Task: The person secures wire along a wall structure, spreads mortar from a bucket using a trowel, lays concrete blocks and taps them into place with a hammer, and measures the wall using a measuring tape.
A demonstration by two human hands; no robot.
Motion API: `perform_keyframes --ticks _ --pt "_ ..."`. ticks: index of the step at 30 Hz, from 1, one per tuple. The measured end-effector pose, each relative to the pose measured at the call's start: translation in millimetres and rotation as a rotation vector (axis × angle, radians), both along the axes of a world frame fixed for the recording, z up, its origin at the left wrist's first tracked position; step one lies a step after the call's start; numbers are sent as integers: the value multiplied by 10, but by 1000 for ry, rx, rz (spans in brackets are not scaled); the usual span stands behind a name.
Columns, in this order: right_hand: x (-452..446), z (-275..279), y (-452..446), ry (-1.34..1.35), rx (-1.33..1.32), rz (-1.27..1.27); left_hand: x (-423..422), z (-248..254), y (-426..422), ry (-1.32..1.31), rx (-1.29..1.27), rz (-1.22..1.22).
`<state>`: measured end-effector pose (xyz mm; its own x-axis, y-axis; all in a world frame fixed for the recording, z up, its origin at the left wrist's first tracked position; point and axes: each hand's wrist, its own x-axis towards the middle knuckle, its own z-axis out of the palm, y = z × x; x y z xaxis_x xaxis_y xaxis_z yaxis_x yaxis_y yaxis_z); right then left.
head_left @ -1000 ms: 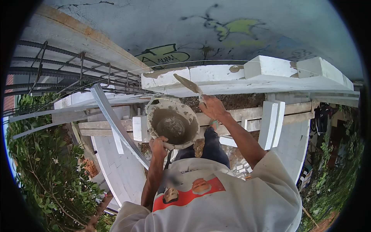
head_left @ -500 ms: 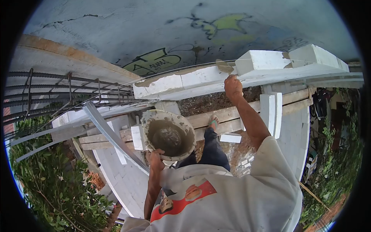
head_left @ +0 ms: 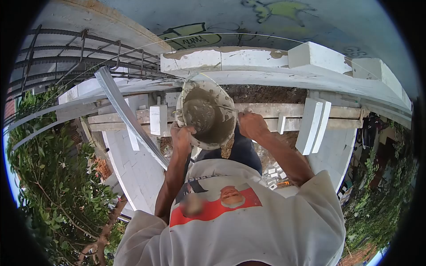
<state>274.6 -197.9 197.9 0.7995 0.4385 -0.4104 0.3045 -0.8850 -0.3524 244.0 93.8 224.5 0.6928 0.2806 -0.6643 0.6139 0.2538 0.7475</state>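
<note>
My left hand is closed on the near rim of a mortar-smeared bucket, which is tilted so its inside faces me. Grey wet mortar lies in the bottom. My right hand is wrapped around the handle of a trowel; its shank reaches over the bucket's right rim, and its blade is hard to make out against the mortar. Beyond the bucket runs a white block wall with patches of mortar along its top, and a raised block stands on it.
A string line stretches above the wall. Rebar juts in at the left, near a metal channel leaning diagonally. Wooden planks cross in front of me, with upright white blocks at the right. Leafy branches are at the left.
My right hand has come down from the wall top to the bucket with the trowel. The bucket has moved up and right in view, and my head view has shifted.
</note>
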Motion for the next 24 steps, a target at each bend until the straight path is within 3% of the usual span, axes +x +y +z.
perform_keyframes --ticks 3,5,9,12,14,15,17,18,20,23,24 --pt "-150 -114 275 -43 -114 99 173 154 -227 -116 -25 32" --pt "-212 -102 358 13 -166 316 245 125 -279 -132 18 6" --pt "-273 102 249 179 -15 418 341 -69 -232 -132 -56 -90" --pt "-164 109 52 391 68 293 402 -16 -299 -112 -71 -76" --pt "-306 -345 -169 391 593 -25 377 -59 -239 -75 -147 -101" --pt "-372 -466 -216 391 596 -35 361 -9 -262 -71 -145 -110" --pt "-438 -611 -287 754 581 -225 353 145 -333 45 -114 -21" --pt "-425 -543 -313 742 586 -244 252 -75 -207 51 -123 -36" --pt "-378 -310 -384 969 778 -451 84 -261 -70 43 -66 -118" --pt "-463 -554 -482 893 1135 -775 -210 -678 64 2 23 -48" --pt "-401 -713 -553 866 1137 -796 -182 -548 -9 179 5 63"
